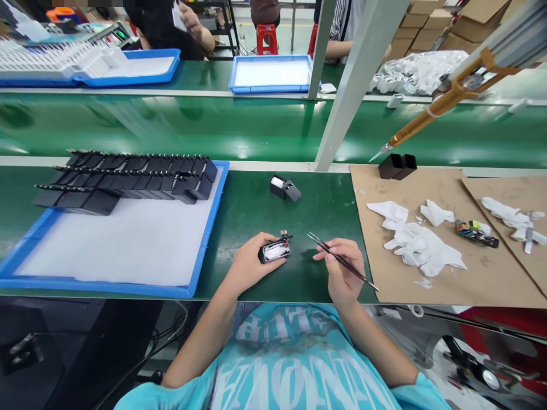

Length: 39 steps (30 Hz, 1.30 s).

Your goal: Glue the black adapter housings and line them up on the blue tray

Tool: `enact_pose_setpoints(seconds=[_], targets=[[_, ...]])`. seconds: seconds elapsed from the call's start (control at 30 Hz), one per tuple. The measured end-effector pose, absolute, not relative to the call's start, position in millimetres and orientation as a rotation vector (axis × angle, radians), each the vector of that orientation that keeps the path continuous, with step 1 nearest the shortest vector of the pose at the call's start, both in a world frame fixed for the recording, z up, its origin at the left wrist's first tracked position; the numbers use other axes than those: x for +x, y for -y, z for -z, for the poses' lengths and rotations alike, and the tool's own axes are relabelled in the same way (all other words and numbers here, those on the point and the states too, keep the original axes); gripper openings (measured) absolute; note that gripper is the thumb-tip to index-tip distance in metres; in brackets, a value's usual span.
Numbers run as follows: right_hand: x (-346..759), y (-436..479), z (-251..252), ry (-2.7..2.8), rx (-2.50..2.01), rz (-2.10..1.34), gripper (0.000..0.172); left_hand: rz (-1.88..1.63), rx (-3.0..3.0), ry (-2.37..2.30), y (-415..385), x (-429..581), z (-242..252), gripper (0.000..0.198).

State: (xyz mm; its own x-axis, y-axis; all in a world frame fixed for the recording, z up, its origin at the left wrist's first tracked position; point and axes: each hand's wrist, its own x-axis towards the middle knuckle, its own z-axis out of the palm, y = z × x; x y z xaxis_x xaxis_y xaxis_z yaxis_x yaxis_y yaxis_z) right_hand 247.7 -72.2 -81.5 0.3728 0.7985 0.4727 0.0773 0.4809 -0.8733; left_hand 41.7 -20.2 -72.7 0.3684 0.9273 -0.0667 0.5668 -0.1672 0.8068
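My left hand (pixel 252 259) is closed around a small black device housing (pixel 274 251), its open side facing up. White parts show inside it, and thin red and black wires stick out at its far right end. To the right, my right hand (pixel 345 267) pinches a pair of dark tweezers (pixel 339 259). Their tips are slightly apart and point towards the housing without touching it. Beyond my hands, another black housing (pixel 285 188) with a white part inside lies on the green bench (pixel 252 219).
At left, a blue tray (pixel 209 228) lined with white holds rows of black housings (pixel 141 176). Brown cardboard (pixel 410 290) at right carries crumpled white tissues (pixel 421 247) and two black cases (pixel 397 166). A dispensing syringe (pixel 414 128) hangs above. Several people sit or stand beyond the green conveyor (pixel 192 128).
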Motion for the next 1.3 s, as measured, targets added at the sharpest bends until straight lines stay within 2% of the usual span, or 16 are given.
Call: enact_pose_setpoints(seconds=[0.1, 0.17, 0.23, 0.33, 0.43, 0.53, 0.63, 0.8, 0.93, 1.07, 1.3], targets=[[248.4, 70.4, 82.3, 1.044, -1.002, -0.663, 0.014, -0.503, 1.746, -1.207, 10.5, 40.4, 60.0, 0.060], [248.3, 70.3, 83.0, 1.022, -1.003, -0.698, 0.013, -0.466, 1.730, -1.139, 3.0, 44.2, 52.2, 0.067], [248.4, 70.9, 84.0, 1.016, -0.990, -0.714, 0.013, -0.446, 1.725, -1.054, -4.1, 50.6, 47.7, 0.058], [249.1, 72.2, 85.7, 1.017, -0.976, -0.736, 0.014, -0.477, 1.718, -0.961, -10.3, 59.2, 49.9, 0.035], [250.1, 72.8, 86.1, 1.016, -0.961, -0.774, 0.014, -0.610, 1.795, -0.993, -9.8, 62.2, 58.7, 0.025], [250.3, 72.8, 85.1, 1.008, -0.952, -0.798, 0.012, -0.741, 1.945, -1.004, -7.1, 61.5, 64.6, 0.023], [249.5, 72.9, 83.9, 0.999, -0.951, -0.800, 0.010, -0.700, 2.052, -0.978, -6.1, 59.5, 61.6, 0.024], [255.3, 75.3, 84.4, 1.031, -0.940, -0.794, 0.010, -0.461, 2.239, -0.938, -1.6, 51.5, 45.2, 0.041], [270.3, 79.0, 87.5, 1.050, -0.973, -0.750, 0.013, -0.413, 2.325, -0.980, 9.9, 45.7, 42.6, 0.054], [279.9, 80.5, 89.6, 0.994, -1.012, -0.754, 0.011, -0.509, 2.374, -1.111, 19.7, 49.9, 50.9, 0.047], [279.3, 80.1, 90.9, 1.012, -1.029, -0.762, 0.009, -0.888, 2.300, -1.270, 29.8, 68.5, 68.6, 0.020]])
